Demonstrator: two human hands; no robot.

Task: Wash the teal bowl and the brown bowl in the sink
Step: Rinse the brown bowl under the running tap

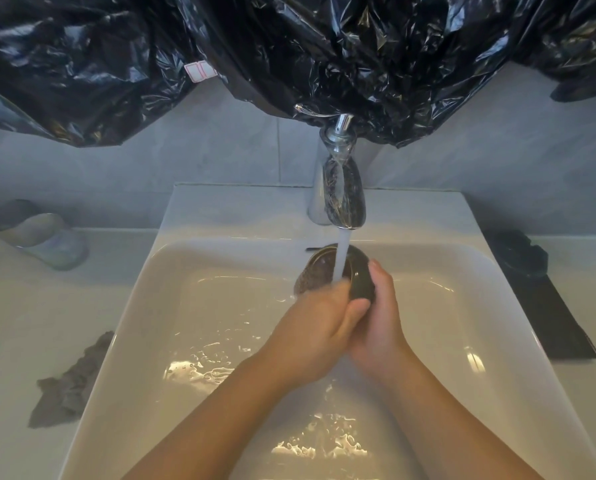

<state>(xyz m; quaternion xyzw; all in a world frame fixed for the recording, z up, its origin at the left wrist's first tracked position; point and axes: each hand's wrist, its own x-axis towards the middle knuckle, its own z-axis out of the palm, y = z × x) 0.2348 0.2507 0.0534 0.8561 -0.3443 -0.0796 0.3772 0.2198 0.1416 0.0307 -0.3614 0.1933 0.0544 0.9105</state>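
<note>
Head view: my left hand (319, 318) and right hand (381, 315) both grip what I judge is the brown bowl (359, 273) under the tap (345, 192) over the sink (172, 271), mid-rinse, with the teal bowl unseen, perhaps still to wash.

Brown bowl (358, 275) half behind left hand (319, 323)

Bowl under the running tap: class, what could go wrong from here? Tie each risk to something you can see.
1. The wet bowl, held tilted by the left hand and right hand above the hard white sink, could slip and chip.
2. The stream from the tap strikes the bowl's rim and the left hand, so water may splash onto the counter.
</note>
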